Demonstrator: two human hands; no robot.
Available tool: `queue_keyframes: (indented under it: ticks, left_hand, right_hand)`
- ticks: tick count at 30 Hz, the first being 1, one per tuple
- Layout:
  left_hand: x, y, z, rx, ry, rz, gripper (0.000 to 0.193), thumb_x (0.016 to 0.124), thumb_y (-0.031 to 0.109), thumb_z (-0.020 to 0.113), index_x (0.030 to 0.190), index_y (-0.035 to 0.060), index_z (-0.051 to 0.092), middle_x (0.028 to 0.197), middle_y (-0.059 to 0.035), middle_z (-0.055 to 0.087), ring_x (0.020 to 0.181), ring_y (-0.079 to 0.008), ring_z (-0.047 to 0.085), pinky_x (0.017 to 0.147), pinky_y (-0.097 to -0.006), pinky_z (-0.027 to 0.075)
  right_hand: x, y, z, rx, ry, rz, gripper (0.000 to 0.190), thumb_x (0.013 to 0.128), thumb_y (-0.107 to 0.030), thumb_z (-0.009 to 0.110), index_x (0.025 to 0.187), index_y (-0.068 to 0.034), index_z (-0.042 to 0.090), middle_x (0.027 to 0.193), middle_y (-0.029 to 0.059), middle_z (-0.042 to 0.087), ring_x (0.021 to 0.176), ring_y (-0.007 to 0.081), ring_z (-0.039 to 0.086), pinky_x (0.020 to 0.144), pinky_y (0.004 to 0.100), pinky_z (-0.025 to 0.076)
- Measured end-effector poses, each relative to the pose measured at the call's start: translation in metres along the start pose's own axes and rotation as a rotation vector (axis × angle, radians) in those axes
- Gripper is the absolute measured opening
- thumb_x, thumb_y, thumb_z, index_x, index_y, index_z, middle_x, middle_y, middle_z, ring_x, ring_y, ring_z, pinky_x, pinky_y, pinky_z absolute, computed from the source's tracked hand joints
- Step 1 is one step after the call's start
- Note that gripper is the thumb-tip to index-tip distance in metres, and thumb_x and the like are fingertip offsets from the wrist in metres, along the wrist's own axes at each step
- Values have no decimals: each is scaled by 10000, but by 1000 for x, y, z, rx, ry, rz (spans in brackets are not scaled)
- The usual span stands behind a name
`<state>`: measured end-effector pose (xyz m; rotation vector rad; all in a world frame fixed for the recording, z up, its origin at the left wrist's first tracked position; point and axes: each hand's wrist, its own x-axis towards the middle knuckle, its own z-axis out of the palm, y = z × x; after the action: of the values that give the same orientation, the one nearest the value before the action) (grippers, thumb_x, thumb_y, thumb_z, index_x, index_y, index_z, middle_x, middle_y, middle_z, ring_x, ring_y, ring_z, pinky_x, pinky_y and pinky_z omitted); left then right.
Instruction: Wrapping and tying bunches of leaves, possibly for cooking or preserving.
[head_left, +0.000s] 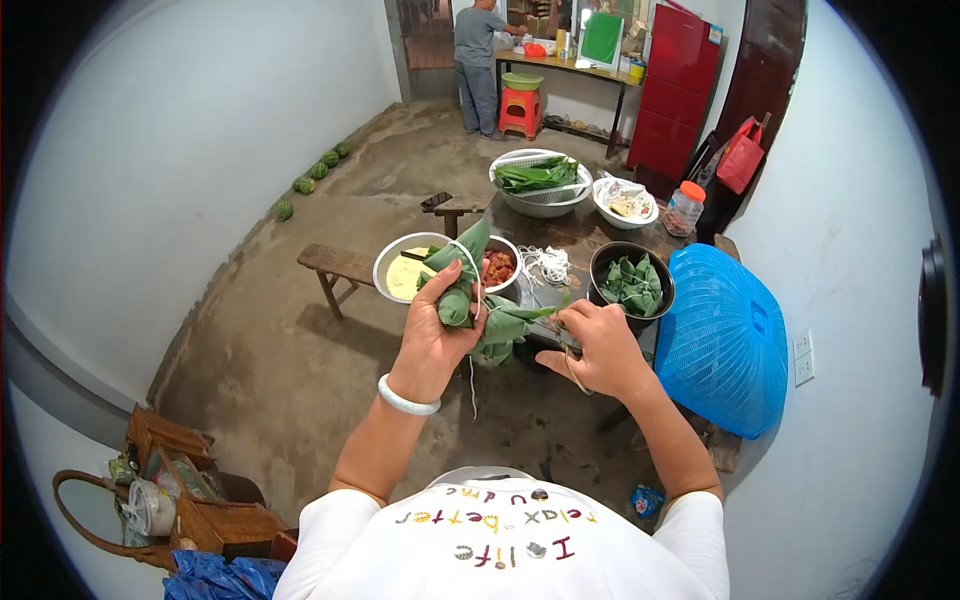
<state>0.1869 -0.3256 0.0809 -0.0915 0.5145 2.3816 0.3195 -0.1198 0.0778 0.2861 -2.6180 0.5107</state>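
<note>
My left hand (439, 322) grips a leaf-wrapped zongzi (455, 304) with white string around it, its pointed leaf end sticking up. Another green leaf parcel (504, 324) hangs beside it at my fingers, and a string end dangles below. At that parcel's leaf tip, my right hand (600, 345) holds what looks like scissors (576, 373); their blades are hard to make out. Just beyond my hands are a bowl of pale yellow grain (401, 271), a bowl of reddish meat chunks (499, 268) and a heap of white string (553, 264). Wrapped parcels (634, 285) fill a dark pot (600, 262).
On the wooden table (517, 225) stand a basin of long leaves (540, 176), a white bowl (626, 214) and an orange-lidded jar (684, 208). A blue mesh food cover (724, 337) leans at the right. A bench (337, 259) stands left. A person (476, 67) works at the far counter.
</note>
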Motion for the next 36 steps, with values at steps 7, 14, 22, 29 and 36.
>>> queue_keyframes:
  ticks: [7,14,22,29,36]
  left_hand:
    - [2,-1,-2,29,26,15,338,859,128,710,1169,68,591,1083,-109,672,745,-134,620,551,-222,484]
    - [2,-2,0,39,23,-1,318,835,113,734,1126,89,608,1030,-105,693,730,-128,619,539,-229,461]
    - [-1,-1,0,42,20,-12,339,854,127,712,1169,79,595,1063,-110,687,719,-127,620,546,-231,483]
    - [-4,3,-6,24,1,-6,392,862,177,707,1198,56,545,1182,-138,612,746,-164,615,585,-263,504]
    - [-13,1,-7,16,-63,-44,428,863,185,703,1244,65,549,1248,-143,578,757,-138,594,588,-251,489]
  right_hand:
    - [3,4,-5,24,-8,-40,416,733,-457,773,757,-56,665,675,82,602,615,316,581,587,389,399]
    - [4,-1,-13,-33,7,-76,464,749,-500,757,686,-51,658,635,102,601,578,312,582,567,392,415]
    - [0,6,-4,24,-46,-10,539,801,-557,693,623,-52,631,585,130,596,567,338,589,564,417,446]
    - [-17,17,22,215,-20,89,549,838,-536,684,623,-36,614,545,103,575,489,259,554,504,352,431]
    - [-42,34,111,1303,96,695,431,944,-445,618,837,-29,658,691,33,641,563,79,564,535,216,458]
